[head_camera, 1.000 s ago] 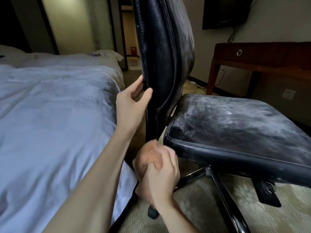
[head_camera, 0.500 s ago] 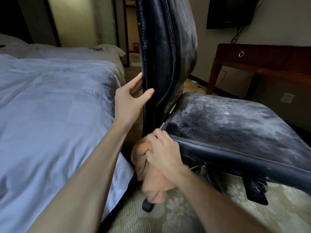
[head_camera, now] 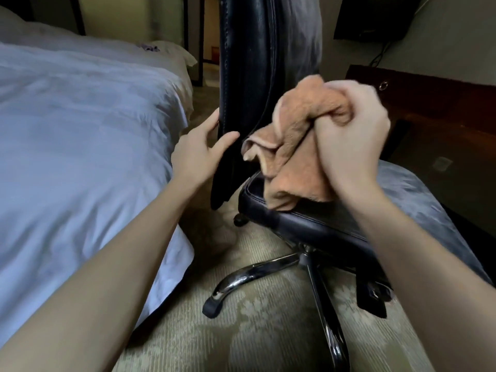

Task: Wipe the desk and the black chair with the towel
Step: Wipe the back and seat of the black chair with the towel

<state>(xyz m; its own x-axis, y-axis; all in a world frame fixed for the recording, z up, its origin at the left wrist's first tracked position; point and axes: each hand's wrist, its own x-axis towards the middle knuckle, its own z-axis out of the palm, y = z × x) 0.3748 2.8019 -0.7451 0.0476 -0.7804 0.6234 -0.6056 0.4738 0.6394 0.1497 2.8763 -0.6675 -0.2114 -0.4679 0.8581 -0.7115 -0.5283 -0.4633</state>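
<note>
The black leather chair (head_camera: 257, 63) stands in front of me, its tall backrest upright and its dusty grey seat (head_camera: 418, 200) reaching to the right. My left hand (head_camera: 198, 149) grips the backrest's left edge, thumb in front and fingers behind. My right hand (head_camera: 351, 135) is shut on a bunched orange towel (head_camera: 292, 146), held over the seat's rear left corner. The towel's lower folds hang down onto the seat's edge. The dark wooden desk (head_camera: 434, 103) stands behind the chair at the right.
A bed with a white duvet (head_camera: 80, 146) fills the left side, close to the chair. The chair's chrome star base (head_camera: 257, 269) spreads over the patterned carpet (head_camera: 241, 331). A dark screen (head_camera: 375, 17) hangs on the wall above the desk.
My right hand has risen with the towel from below the seat's corner to above the seat. My left hand has stayed on the backrest's edge. The view has tilted downward.
</note>
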